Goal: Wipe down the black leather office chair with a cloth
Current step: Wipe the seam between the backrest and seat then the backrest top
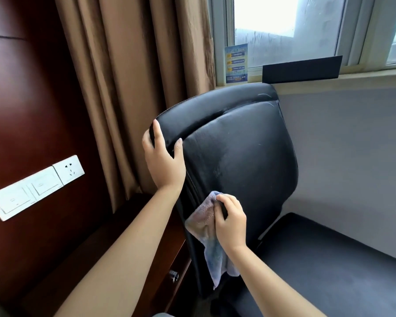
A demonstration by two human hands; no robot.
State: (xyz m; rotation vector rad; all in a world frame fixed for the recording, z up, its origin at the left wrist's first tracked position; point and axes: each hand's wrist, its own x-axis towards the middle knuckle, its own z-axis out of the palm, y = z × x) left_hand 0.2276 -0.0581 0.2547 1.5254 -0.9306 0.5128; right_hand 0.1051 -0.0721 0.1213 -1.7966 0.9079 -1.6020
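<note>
Black leather office chair [238, 152] sits centre to lower right of the frame, backrest upright, top edge just under the window sill, seat running off toward the lower right corner. Faint pale smears and streaks show on the backrest leather, more near the top right corner. Left hand [164, 161] grips the upper left corner of the backrest, thumb on the front face, fingers wrapped over the edge and round the back. Right hand [230, 221] sits lower centre, fingers curled, clenched on a cloth [206, 227] and pressing it against the lower left part of the backrest near its side edge. Cloth is pale purple-blue terry, bunched under the fingers, loose end hanging down below the wrist. Both forearms bare, coming in from the bottom of the frame. Brown curtain [133, 72] hangs in folds behind the chair, upper centre. Dark red wood panel [28, 99] fills the left, with a white switch and socket plate [36, 187] at mid left. Window [306, 30] upper right, a blue printed card [236, 63] propped on the sill beside a flat black strip [302, 69]. Grey wall [352, 145] at right behind the chair.
</note>
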